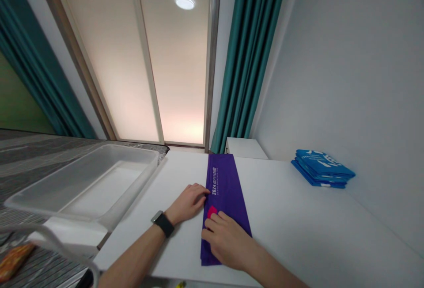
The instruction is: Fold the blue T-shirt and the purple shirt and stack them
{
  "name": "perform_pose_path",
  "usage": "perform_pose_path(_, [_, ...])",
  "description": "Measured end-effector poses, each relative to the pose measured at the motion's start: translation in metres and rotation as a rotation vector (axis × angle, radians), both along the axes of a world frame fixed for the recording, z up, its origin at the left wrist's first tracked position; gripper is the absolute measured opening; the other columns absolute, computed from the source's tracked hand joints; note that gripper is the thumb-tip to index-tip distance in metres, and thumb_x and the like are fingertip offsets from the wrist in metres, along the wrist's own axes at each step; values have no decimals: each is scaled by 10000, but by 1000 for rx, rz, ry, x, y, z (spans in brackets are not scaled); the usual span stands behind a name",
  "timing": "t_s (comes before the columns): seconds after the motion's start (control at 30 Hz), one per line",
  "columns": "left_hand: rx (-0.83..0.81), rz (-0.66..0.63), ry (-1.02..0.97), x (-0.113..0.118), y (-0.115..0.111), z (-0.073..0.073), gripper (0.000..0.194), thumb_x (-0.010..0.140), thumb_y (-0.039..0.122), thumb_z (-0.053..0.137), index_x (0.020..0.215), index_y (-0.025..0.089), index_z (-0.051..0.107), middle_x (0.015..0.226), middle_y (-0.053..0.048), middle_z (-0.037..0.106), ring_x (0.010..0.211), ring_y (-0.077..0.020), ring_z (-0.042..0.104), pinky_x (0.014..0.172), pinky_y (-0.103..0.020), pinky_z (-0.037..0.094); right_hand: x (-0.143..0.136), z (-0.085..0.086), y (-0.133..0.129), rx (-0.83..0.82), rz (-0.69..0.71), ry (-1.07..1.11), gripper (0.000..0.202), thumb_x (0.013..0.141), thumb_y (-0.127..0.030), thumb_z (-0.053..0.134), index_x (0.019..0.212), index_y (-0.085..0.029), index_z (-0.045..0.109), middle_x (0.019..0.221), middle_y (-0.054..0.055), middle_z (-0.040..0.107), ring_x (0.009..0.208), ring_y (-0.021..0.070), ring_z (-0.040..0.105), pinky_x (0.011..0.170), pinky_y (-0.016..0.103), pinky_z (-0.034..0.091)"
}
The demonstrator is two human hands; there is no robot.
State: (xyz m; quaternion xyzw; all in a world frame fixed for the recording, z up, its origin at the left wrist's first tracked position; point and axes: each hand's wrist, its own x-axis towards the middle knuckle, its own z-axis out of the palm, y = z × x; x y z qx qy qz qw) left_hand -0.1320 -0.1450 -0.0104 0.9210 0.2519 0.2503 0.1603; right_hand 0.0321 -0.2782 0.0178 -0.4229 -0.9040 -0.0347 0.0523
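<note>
A purple folded cloth (228,186) with white print lies lengthwise on the white table (281,217). My left hand (188,202), with a black watch on its wrist, rests at the cloth's left edge, its fingertips touching that edge; whether it pinches the fabric is too small to tell. My right hand (228,239) lies over the lower part of the cloth with its fingers curled. A pink patch (212,211) shows just above those fingers, and what they hold, if anything, is hidden.
Blue folded bags (323,168) are stacked at the table's right, near the wall. A translucent plastic bin (132,195) stands at the left. A white cabinet (247,148) is behind the table. An orange packet (15,261) lies at lower left.
</note>
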Motion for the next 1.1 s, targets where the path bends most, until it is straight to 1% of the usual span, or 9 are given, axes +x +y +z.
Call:
perform_pose_path(0.1, [16, 3, -26, 1, 2, -3, 322, 948, 224, 421, 1214, 220, 601, 1197, -83, 633, 1105, -212, 571, 984, -385, 455, 7, 2, -4, -69, -79, 172, 177, 920, -173, 476, 1028, -209, 611, 1010, 40, 640, 981, 176, 531, 942, 331, 395])
perform_pose_path(0.2, [61, 0, -18, 7, 10, -4, 410, 986, 269, 359, 1369, 212, 494, 1413, -95, 511, 1288, -216, 467, 1089, -408, 388, 14, 2, -8, -96, -173, 308, 301, 944, -192, 449, 1220, -206, 570, 1226, 64, 615, 1154, 177, 503, 1031, 334, 367])
perform_pose_path(0.33, [102, -44, 129, 20, 28, -2, 495, 1004, 337, 327, 1474, 187, 359, 1549, -85, 351, 1422, -211, 315, 1163, -425, 289, 19, 0, -14, -252, -139, 297, 508, 983, -358, 418, 1455, -172, 390, 1520, 83, 393, 1412, 207, 295, 1177, 386, 214])
perform_pose_path(0.43, [85, -31, 216, 27, 42, -4, 516, 1010, 384, 306, 1486, 187, 338, 1559, -89, 325, 1438, -212, 288, 1163, -438, 271, 20, 1, -18, -356, -105, 267, 578, 998, -446, 357, 1514, -195, 284, 1577, 70, 266, 1454, 207, 211, 1205, 415, 136])
perform_pose_path(0.63, [81, 13, 285, 27, 52, -14, 516, 1008, 410, 314, 1484, 214, 339, 1555, -96, 322, 1441, -200, 279, 1168, -444, 233, 19, 3, -23, -350, -97, 236, 650, 983, -503, 373, 1533, -200, 208, 1585, 70, 216, 1466, 209, 166, 1211, 429, 110])
perform_pose_path(0.77, [88, -34, 285, 18, 33, -9, 530, 1004, 426, 318, 1498, 234, 310, 1566, -84, 300, 1450, -209, 258, 1176, -464, 209, 20, 1, -23, -374, -95, 272, 633, 984, -500, 367, 1524, -191, 251, 1584, 80, 232, 1465, 214, 173, 1210, 432, 97])
perform_pose_path(0.87, [99, -114, 282, 8, 6, -3, 547, 1000, 432, 334, 1514, 256, 269, 1572, -71, 291, 1447, -214, 266, 1183, -462, 200, 24, 1, -23, -342, -125, 357, 522, 1005, -413, 350, 1480, -198, 360, 1537, 72, 364, 1429, 188, 274, 1205, 405, 136])
perform_pose_path(1.0, [91, -193, 284, -9, -29, 6, 578, 981, 420, 399, 1518, 257, 261, 1559, -80, 325, 1434, -242, 298, 1175, -470, 232, 33, -1, -28, -210, -214, 453, 356, 963, -272, 462, 1306, -216, 536, 1330, 72, 576, 1267, 196, 461, 1141, 402, 285])
perform_pose_path(1.1, [115, -266, 234, -18, -50, 17, 530, 947, 392, 476, 1455, 265, 391, 1491, -83, 446, 1376, -257, 396, 1152, -452, 285, 38, -4, -32, -156, -268, 449, 224, 895, -218, 571, 1118, -219, 595, 1155, 58, 616, 1121, 208, 514, 1001, 374, 412])
